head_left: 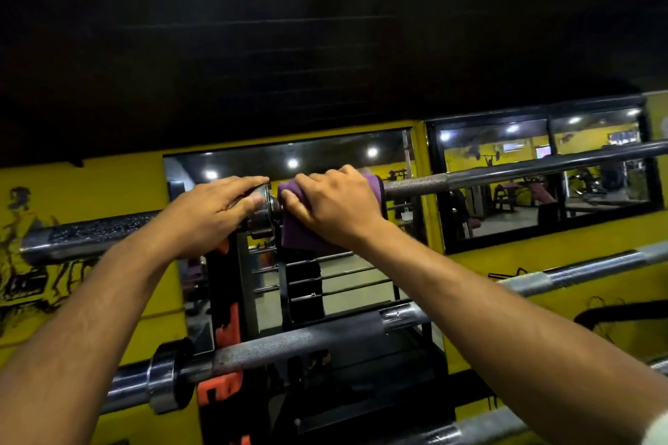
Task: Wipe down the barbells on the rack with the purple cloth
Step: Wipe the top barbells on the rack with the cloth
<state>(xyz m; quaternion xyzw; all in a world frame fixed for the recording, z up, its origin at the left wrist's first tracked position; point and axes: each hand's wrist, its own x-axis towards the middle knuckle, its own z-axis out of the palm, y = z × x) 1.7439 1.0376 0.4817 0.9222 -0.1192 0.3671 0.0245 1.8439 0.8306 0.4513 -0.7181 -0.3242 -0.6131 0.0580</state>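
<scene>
Black rack (231, 303) with orange lettering stands against yellow wall, carrying barbells laid horizontally in tiers. Top barbell (506, 172) rests across rack's upper end, collar just left of upright. Middle barbell (578, 269) partly hidden behind arm. Lower barbell (289, 345) crosses the upright, collar at left.
</scene>
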